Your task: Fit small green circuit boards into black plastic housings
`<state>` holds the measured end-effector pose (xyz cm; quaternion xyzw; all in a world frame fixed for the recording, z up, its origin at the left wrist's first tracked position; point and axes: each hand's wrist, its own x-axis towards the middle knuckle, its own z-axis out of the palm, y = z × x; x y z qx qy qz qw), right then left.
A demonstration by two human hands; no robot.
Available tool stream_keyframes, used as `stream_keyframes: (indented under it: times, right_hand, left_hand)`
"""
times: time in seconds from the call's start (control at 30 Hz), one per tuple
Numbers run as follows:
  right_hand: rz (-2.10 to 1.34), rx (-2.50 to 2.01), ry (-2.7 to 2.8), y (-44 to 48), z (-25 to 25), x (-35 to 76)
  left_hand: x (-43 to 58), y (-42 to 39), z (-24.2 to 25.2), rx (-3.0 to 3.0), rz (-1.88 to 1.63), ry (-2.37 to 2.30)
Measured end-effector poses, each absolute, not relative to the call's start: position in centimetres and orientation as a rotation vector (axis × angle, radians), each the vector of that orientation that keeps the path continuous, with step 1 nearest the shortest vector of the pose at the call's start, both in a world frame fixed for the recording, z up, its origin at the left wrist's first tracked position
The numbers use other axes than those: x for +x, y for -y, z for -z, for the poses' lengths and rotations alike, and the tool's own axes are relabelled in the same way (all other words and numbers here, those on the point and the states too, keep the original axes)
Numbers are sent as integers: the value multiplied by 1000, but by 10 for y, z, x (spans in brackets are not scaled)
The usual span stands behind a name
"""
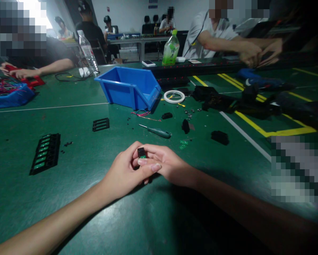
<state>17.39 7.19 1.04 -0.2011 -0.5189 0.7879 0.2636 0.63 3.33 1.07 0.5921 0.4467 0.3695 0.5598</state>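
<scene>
Between the fingers of both my hands sits a small black part with a green circuit board (142, 154), its lower end hidden. My left hand (124, 171) is closed around it from the left, the thumb laid across the front. From the right, my right hand (172, 164) closes on the same part, its thumb meeting the left one. Just beyond them a green-handled screwdriver (159, 132) lies on the table. To the left rests a black tray holding several green boards (45, 153), with a black slotted frame (100, 124) farther back.
A blue bin (127, 88) stands beyond the screwdriver, a white ring (174, 96) to its right. Black housings (219, 137) and small screws lie on the right. A green bottle (171, 49) and a clear bottle (88, 53) stand farther back. Co-workers sit across the table.
</scene>
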Motion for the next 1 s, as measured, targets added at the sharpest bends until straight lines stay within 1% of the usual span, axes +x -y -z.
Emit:
stream_keyframes:
  times: [1.0]
  right_hand:
    - [-2126,-523,1404,-72,-9,174]
  left_hand:
    - [7,-34,-10,1395,-878,-1059]
